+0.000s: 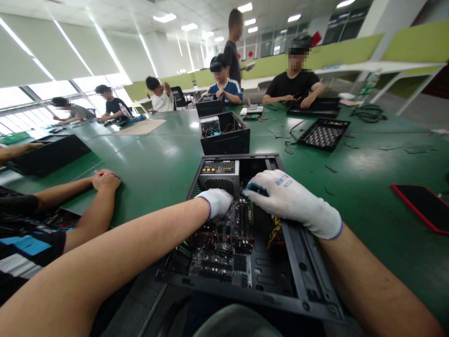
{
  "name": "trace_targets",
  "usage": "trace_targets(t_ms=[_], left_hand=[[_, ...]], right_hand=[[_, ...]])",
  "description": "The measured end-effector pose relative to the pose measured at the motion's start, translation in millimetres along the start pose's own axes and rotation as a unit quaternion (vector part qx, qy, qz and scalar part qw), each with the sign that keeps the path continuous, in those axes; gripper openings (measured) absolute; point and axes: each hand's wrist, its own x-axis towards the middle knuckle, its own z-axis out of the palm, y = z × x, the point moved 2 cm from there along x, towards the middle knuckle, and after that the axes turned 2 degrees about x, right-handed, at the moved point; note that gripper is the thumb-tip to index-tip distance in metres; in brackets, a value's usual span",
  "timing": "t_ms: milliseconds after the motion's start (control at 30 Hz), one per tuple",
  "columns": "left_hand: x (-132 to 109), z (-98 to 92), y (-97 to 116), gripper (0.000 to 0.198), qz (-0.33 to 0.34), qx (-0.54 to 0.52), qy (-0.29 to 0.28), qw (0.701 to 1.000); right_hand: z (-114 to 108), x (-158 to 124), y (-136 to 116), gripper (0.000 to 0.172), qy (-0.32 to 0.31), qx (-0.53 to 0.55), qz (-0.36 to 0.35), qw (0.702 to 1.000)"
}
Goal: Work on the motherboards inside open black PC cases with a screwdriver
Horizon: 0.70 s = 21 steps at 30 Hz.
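Note:
An open black computer case [305,262] lies before me, tilted over the table's near edge. Inside it are a motherboard [224,252] and, at the far left, a power supply [219,175]. My left hand [219,202], in a white glove, reaches in just below the power supply; its fingers are hidden. Also gloved, my right hand [286,199] is over the case's right side, with fingers bent and closed around something blue and dark near the top of the board. Yellow and black cables [276,234] hang below that hand.
Beyond my case stands another open case [226,140]. A black tray [324,134] lies at the back right, a red-edged black object [423,206] at the right. A neighbour's arms [94,201] rest at the left. Several people sit around the green table [150,154].

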Motion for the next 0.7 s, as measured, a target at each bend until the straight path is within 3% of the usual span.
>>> trace_targets(t_ms=[700], left_hand=[[-1.7,-1.2,3.4,0.045,0.0,0.0,0.007,1.0]], right_hand=[[2.8,-0.9,2.5,0.042,0.0,-0.015,-0.006,1.0]])
